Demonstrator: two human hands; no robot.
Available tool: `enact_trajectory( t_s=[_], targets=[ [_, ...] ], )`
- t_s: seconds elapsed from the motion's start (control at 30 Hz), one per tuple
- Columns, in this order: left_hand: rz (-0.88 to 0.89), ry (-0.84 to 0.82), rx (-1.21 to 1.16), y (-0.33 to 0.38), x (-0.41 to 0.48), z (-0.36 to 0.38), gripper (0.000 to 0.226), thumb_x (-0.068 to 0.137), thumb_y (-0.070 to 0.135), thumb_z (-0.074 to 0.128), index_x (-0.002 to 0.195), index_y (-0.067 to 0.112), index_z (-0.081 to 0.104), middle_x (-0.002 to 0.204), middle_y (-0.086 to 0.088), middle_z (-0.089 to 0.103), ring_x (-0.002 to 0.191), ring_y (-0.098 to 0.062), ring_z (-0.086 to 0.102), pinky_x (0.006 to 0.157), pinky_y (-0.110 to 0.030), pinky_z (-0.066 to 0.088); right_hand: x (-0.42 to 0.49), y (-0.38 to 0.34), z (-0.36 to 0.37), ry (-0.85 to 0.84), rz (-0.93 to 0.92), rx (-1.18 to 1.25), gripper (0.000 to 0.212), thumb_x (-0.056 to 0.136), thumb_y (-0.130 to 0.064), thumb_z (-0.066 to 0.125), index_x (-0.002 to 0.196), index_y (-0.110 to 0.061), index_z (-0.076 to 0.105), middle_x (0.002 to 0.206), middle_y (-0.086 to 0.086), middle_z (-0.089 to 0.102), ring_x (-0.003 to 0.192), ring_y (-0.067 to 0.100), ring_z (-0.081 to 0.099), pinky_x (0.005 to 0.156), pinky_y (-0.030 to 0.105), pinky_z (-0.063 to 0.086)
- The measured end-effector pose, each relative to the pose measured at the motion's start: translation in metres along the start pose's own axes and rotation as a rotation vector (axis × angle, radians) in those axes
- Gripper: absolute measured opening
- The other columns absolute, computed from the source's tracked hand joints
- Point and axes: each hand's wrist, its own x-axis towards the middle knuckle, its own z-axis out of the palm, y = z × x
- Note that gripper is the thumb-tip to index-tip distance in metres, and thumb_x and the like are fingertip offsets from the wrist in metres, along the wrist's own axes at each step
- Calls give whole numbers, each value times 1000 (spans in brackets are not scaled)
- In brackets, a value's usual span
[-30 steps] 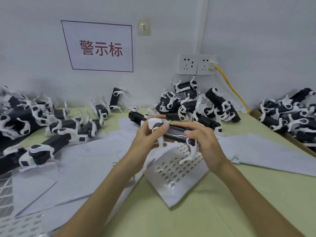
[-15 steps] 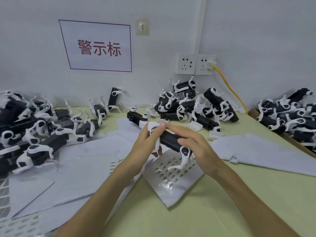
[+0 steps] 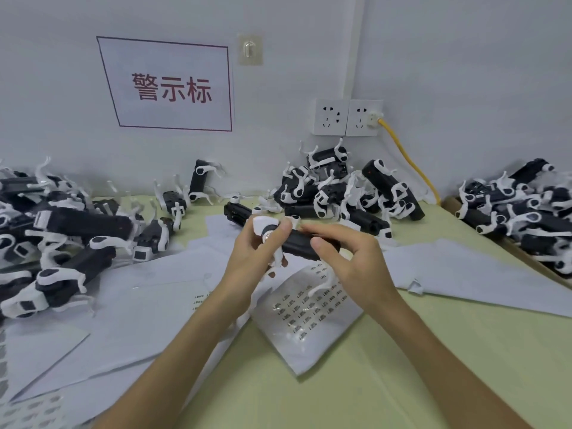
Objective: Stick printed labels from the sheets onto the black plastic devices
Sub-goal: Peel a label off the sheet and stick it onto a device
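The pale green tabletop point(image 3: 418, 366) bears white paper sheets point(image 3: 139, 305) and a printed label sheet point(image 3: 309, 314). Heaps of black-and-white plastic devices point(image 3: 382, 185) lie behind.

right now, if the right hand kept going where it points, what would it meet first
The device it pinches; further along it, the right hand would probably reach the left hand's fingers.

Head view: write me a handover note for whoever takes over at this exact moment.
Left hand grips the white-capped end of one black device; right hand holds its other end, thumb on top, above the label sheet on the table.
Rows of labels remain on the sheet.
Whether this device carries a label cannot be seen.
More devices lie in a left pile, a wall pile and a right pile; which are labelled is unclear.
Left: check this one, continue.
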Motion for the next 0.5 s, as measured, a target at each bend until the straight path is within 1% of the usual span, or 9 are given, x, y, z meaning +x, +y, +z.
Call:
enact_trajectory(
  t_s=[0.07, 0.13, 0.2, 0.23, 0.27, 0.33, 0.4, 0.43, 0.5],
  targets=[
    [18, 0, -2, -1, 0, -3, 61, 67, 62, 76, 107, 19, 60, 85, -2, 63, 74, -19, 60, 70, -34, 48, 2, 1, -1, -98, 30, -3, 32, 100, -9, 61, 129, -16, 69, 127, -9, 70, 123, 4, 60, 104, 20, 44],
    [16, 25, -15, -1, 1, -3, 61, 66, 61, 77, 108, 19, 60, 87, -3, 66, 75, -18, 62, 72, -34, 50, 1, 1, 1, -159, 33, -21, 37, 97, -18, 62, 134, -18, 66, 134, -10, 63, 128, 3, 55, 106, 17, 41],
    [-36, 71, -56, -1, 1, -2, 65, 66, 63, 79, 111, 19, 63, 93, -12, 71, 80, -33, 67, 81, -43, 55, 1, 2, 3, -166, 49, -64, 45, 92, -27, 67, 136, -25, 63, 138, -14, 57, 131, 1, 51, 106, 15, 40],
    [-81, 87, -88, -1, 1, -1, 68, 67, 65, 80, 115, 20, 64, 102, -18, 73, 90, -41, 68, 88, -47, 56, 1, 3, 3, -142, 59, -93, 46, 91, -28, 70, 137, -29, 61, 139, -17, 55, 130, -2, 50, 104, 15, 41],
    [-118, 89, -111, 0, 0, -2, 71, 67, 67, 82, 119, 20, 65, 109, -18, 73, 99, -41, 70, 89, -47, 58, 1, 3, 4, -99, 71, -105, 45, 92, -28, 72, 136, -33, 61, 137, -20, 54, 128, -4, 51, 101, 15, 43],
    [-154, 40, -116, 2, 1, -5, 77, 68, 69, 79, 126, 20, 65, 114, -11, 75, 100, -31, 74, 86, -39, 58, 1, 4, 2, 16, 99, -52, 40, 93, -26, 73, 131, -34, 63, 128, -20, 62, 118, -1, 60, 91, 18, 50],
    [-153, -26, -101, 4, 2, -6, 77, 74, 68, 77, 130, 16, 65, 119, -11, 74, 107, -31, 72, 98, -44, 54, 2, 4, -1, 104, 89, -8, 35, 92, -24, 74, 125, -32, 65, 117, -17, 69, 109, 6, 67, 82, 21, 53],
    [-157, -42, -91, 5, 2, -6, 76, 77, 68, 73, 130, 14, 66, 120, -13, 73, 110, -33, 70, 104, -48, 50, 2, 4, -3, 130, 82, 4, 33, 92, -24, 74, 124, -32, 66, 116, -16, 70, 107, 9, 68, 82, 24, 54],
    [-176, -69, -91, 10, 3, -8, 78, 80, 71, 62, 119, 4, 67, 109, -13, 75, 102, -31, 67, 98, -47, 49, 4, 4, -6, 160, 89, 41, 36, 92, -23, 75, 126, -32, 66, 120, -15, 69, 113, 10, 66, 89, 30, 55]
  ],
)
